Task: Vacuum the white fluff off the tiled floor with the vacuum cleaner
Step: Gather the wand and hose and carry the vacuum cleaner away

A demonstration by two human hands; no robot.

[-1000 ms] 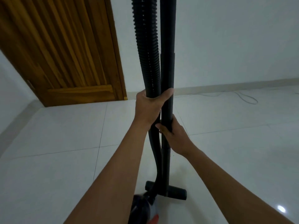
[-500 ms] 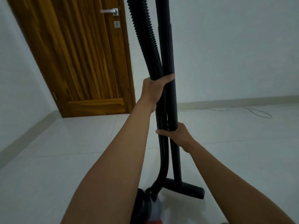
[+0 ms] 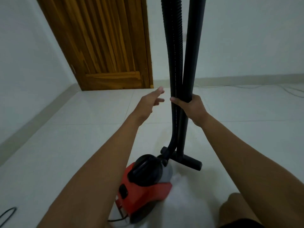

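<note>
The wand point(image 3: 192, 55) stands almost upright in the centre of the frame, its long axis running from the top edge straight down to the nozzle point(image 3: 189, 162), which rests on the tiled floor point(image 3: 82, 137) just below centre. The nozzle's bar lies flat, angled from the middle toward the lower right. The ribbed hose point(image 3: 174, 46) runs alongside the wand on its left, touching it at mid-height, then bends lower down into the front of the red and black vacuum point(image 3: 144, 185), which sits on the floor at lower centre, just left of the nozzle. The right hand point(image 3: 192, 107) wraps round both wand and hose at mid-frame, fingers curled across the front of them. The left hand point(image 3: 149, 102) hovers just left of the hose with its fingers straight and spread, holding nothing and apart from the hose. A pale smear beside the vacuum is too blurred to tell as fluff. A wooden door point(image 3: 105, 46) fills the upper left, a thin cable point(image 3: 289, 92) trails along the far right floor, a dark cord point(image 3: 8, 213) loops at the lower left edge, and a knee point(image 3: 236, 206) shows at lower right.
</note>
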